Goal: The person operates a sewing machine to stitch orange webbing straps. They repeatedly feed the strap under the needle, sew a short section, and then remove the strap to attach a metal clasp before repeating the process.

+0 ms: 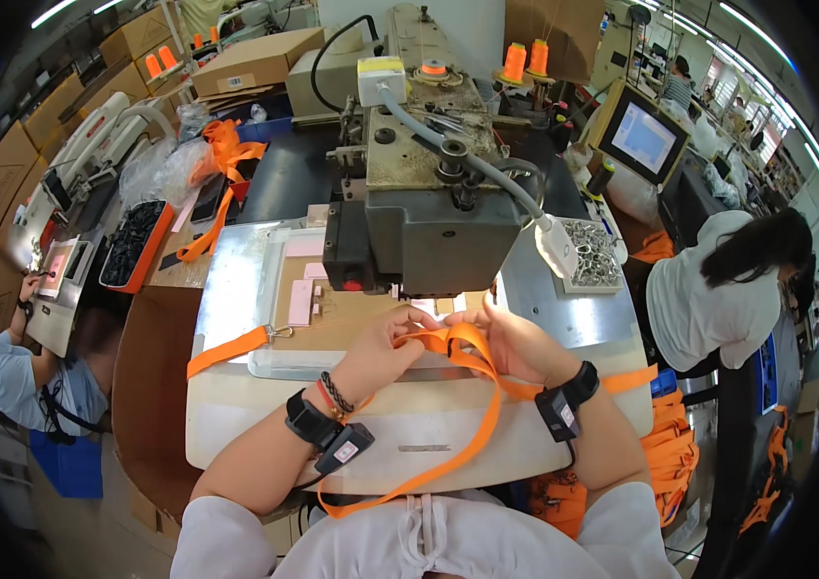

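Both my hands are close together at the front of an industrial sewing machine (443, 227), just below its dark head. My left hand (392, 340) pinches an orange webbing strap (497, 391) between thumb and fingers. My right hand (518, 345) has its fingers curled round the same strap, near a small loop between the hands. From there the strap hangs in a long curve over the table's front edge toward my lap. Another orange length (228, 351) with a metal snap hook (280, 332) lies left of my left hand. Fingertip details are partly hidden.
A clear clamp plate with pink pads (300, 302) lies under the machine head. A tray of metal hooks (591, 257) stands right, below a screen (643, 140). An orange bin of black parts (136, 243) is left. Co-workers sit on both sides; orange straps (672, 454) hang at lower right.
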Demonstrator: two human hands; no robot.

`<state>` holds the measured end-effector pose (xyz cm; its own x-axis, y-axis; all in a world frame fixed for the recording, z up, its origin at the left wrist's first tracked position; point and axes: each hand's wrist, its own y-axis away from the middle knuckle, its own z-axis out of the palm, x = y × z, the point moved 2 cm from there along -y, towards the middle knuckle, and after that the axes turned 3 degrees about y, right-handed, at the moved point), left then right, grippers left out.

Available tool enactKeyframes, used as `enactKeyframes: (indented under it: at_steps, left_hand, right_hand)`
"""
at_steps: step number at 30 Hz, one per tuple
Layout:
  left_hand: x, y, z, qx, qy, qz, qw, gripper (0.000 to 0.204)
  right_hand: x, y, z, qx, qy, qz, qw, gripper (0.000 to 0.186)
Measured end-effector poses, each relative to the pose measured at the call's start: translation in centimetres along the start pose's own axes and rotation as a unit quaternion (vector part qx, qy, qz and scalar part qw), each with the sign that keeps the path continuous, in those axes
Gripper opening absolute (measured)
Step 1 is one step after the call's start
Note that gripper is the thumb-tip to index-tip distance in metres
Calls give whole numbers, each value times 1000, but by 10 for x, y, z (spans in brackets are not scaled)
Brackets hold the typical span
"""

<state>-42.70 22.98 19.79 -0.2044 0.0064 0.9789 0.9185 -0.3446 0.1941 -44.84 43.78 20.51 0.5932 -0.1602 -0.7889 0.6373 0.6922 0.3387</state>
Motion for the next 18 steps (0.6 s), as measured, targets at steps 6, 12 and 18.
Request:
enactKeyframes:
  at_steps: [6,12,18]
  left_hand:
    - [-11,6,4,-9,-11,26,1000,24]
    - [9,15,-5,-111,101,-115,982,26]
    - [-2,11,3,-20,-113,36,993,24]
  right_hand:
    - [4,1,5,17,200,25,979,22]
    - [-2,4,2,3,255,-28,967,20]
    - [-2,1,4,10,312,-100,945,21]
